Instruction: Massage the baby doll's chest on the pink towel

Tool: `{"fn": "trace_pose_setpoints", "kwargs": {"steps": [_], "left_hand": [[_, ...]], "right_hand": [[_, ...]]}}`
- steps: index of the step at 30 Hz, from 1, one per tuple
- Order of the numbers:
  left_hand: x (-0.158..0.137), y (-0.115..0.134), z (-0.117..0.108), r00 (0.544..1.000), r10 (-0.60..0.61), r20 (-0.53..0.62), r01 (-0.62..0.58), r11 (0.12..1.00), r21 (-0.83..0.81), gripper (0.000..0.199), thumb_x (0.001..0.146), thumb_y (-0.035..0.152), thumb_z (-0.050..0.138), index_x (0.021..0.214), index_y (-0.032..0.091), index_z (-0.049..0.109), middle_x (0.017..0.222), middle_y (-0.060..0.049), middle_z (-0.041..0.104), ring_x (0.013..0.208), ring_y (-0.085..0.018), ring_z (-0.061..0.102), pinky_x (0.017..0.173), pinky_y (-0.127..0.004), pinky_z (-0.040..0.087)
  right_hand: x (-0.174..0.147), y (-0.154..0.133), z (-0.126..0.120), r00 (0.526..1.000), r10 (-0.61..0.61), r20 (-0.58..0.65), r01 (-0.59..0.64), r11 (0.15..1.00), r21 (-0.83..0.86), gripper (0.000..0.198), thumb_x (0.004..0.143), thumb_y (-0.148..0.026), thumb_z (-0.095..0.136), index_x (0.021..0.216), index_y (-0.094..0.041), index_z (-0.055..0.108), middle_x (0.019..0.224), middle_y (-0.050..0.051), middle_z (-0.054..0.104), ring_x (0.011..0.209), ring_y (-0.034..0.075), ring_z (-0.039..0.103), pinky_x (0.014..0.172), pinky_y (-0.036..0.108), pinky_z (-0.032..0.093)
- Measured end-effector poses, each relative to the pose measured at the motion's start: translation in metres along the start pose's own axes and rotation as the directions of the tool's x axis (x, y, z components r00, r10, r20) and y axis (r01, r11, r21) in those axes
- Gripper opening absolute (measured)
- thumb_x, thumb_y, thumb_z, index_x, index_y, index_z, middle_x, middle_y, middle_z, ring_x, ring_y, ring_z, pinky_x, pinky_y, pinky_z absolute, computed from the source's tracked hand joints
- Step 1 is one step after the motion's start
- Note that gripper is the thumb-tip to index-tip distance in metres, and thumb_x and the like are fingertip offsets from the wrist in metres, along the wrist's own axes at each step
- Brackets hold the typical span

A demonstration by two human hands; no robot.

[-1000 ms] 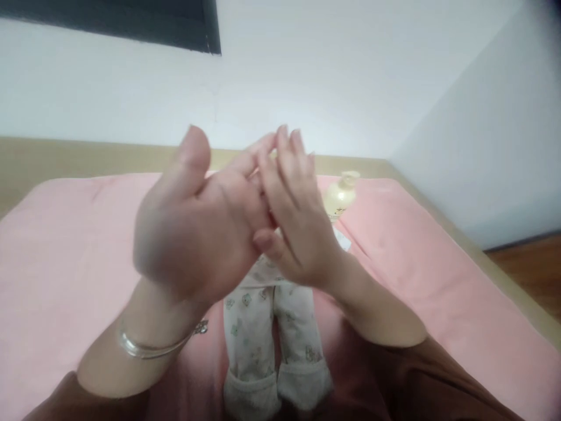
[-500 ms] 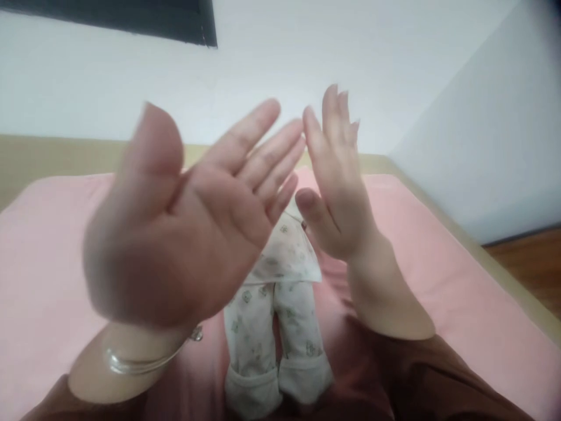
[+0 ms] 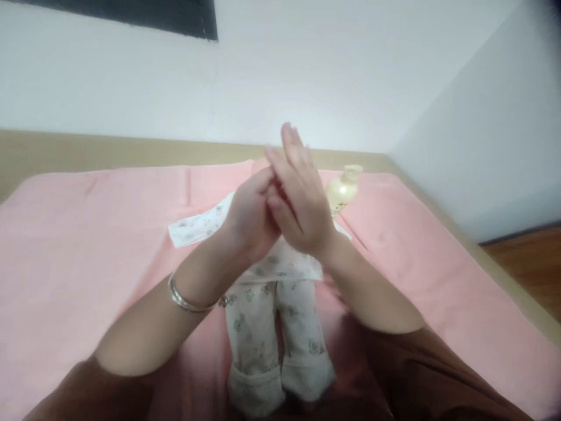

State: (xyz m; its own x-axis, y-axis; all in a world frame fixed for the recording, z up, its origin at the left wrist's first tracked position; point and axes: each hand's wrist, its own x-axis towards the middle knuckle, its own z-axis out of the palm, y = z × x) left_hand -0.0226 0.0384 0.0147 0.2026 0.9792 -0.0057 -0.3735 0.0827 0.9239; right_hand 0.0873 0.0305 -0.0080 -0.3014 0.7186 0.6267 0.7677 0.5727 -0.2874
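Note:
My left hand point(image 3: 249, 219) and my right hand point(image 3: 302, 202) are pressed palm to palm in the middle of the view. The right fingers are stretched out and slightly apart, pointing up and away. Most of the left fingers are hidden behind the right hand; the left thumb lies against it. No object shows between the palms. Beneath them lies a small white printed top point(image 3: 197, 227), its middle partly covered by my hands. Matching trousers point(image 3: 256, 327) with turned-up cuffs extend toward me. A pale yellow bottle point(image 3: 342, 190) stands just beyond my right hand, its lower part partly hidden.
A pink sheet point(image 3: 87, 263) covers the bed or table, with a tan edge point(image 3: 87, 152) along the back and right. A white wall point(image 3: 284, 70) rises behind it. A dark panel point(image 3: 153, 17) hangs at the upper left. Wooden floor point(image 3: 534, 248) shows at the right.
My hands were nearer the camera, fingertips close and palms apart; they have moved away and come together. The left hand shifted right, uncovering the top's sleeve, and the bottle is now in sight.

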Motion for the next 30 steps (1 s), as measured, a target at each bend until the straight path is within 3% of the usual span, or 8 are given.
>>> {"fn": "trace_pose_setpoints", "kwargs": {"steps": [2,6,11,16,19,23,26,30], "left_hand": [[0.021,-0.005,-0.011,0.999,0.016,0.029,-0.017,0.999,0.030,0.029,0.093,0.028,0.048,0.104,0.013,0.070,0.109,-0.011,0.074,0.125,-0.030,0.064,0.106,-0.047,0.055],[0.071,-0.037,-0.043,0.969,0.195,-0.150,-0.154,0.956,0.251,0.025,0.082,0.019,0.055,0.103,0.014,0.069,0.117,-0.009,0.072,0.120,-0.024,0.065,0.113,-0.042,0.047],[0.093,-0.079,-0.064,0.939,0.288,-0.186,-0.108,0.764,0.636,0.029,0.080,0.014,0.049,0.099,0.017,0.071,0.117,-0.008,0.073,0.116,-0.023,0.065,0.112,-0.041,0.047],[0.085,-0.094,-0.067,0.909,0.395,-0.137,-0.134,0.586,0.799,0.034,0.085,0.016,0.044,0.111,0.016,0.067,0.123,-0.011,0.069,0.121,-0.025,0.061,0.111,-0.042,0.046],[0.081,-0.098,-0.071,0.906,0.417,-0.071,-0.168,0.510,0.844,0.031,0.084,0.016,0.044,0.106,0.015,0.067,0.119,-0.012,0.070,0.118,-0.026,0.062,0.110,-0.043,0.046],[0.074,-0.100,-0.078,0.900,0.432,-0.056,-0.195,0.514,0.835,0.027,0.085,0.018,0.043,0.099,0.018,0.067,0.114,-0.009,0.071,0.112,-0.024,0.063,0.106,-0.042,0.048],[0.071,-0.101,-0.081,0.904,0.423,-0.063,-0.200,0.548,0.812,0.027,0.085,0.021,0.044,0.098,0.018,0.067,0.112,-0.008,0.071,0.110,-0.023,0.063,0.104,-0.041,0.049],[0.072,-0.102,-0.084,0.904,0.426,-0.044,-0.214,0.538,0.815,0.029,0.086,0.019,0.040,0.096,0.017,0.067,0.109,-0.009,0.072,0.108,-0.023,0.063,0.102,-0.040,0.050]], "right_hand": [[0.005,0.023,0.016,0.991,0.104,-0.081,-0.100,0.994,0.052,0.054,0.103,-0.041,0.030,0.153,-0.021,0.035,0.158,0.009,0.041,0.156,0.031,0.020,0.125,0.061,0.025],[0.000,0.035,0.051,0.982,0.136,0.128,-0.144,0.988,0.063,0.047,0.100,-0.027,0.033,0.142,-0.013,0.050,0.146,0.016,0.055,0.142,0.028,0.045,0.119,0.054,0.037],[-0.008,0.042,0.074,0.939,0.175,0.297,-0.164,0.985,-0.060,0.050,0.098,-0.020,0.031,0.143,-0.008,0.051,0.154,0.017,0.047,0.148,0.030,0.037,0.124,0.055,0.026],[-0.003,0.072,0.070,0.889,0.288,0.355,-0.256,0.957,-0.137,0.052,0.102,-0.032,0.033,0.149,-0.011,0.045,0.162,0.015,0.035,0.150,0.033,0.031,0.121,0.057,0.028],[-0.008,0.068,0.067,0.890,0.325,0.320,-0.279,0.943,-0.180,0.054,0.102,-0.033,0.033,0.150,-0.009,0.043,0.161,0.017,0.037,0.149,0.033,0.034,0.120,0.057,0.028],[-0.028,0.028,0.066,0.890,0.409,0.203,-0.338,0.889,-0.309,0.061,0.102,-0.035,0.034,0.151,0.000,0.038,0.158,0.026,0.037,0.148,0.039,0.034,0.120,0.058,0.030],[-0.036,0.009,0.064,0.914,0.295,0.278,-0.209,0.930,-0.301,0.060,0.100,-0.031,0.036,0.152,-0.001,0.038,0.162,0.023,0.031,0.153,0.040,0.025,0.124,0.057,0.023],[-0.023,0.037,0.062,0.886,0.163,0.433,-0.114,0.984,-0.137,0.054,0.101,-0.028,0.031,0.151,-0.013,0.044,0.164,0.010,0.033,0.155,0.030,0.024,0.128,0.055,0.017]]}}
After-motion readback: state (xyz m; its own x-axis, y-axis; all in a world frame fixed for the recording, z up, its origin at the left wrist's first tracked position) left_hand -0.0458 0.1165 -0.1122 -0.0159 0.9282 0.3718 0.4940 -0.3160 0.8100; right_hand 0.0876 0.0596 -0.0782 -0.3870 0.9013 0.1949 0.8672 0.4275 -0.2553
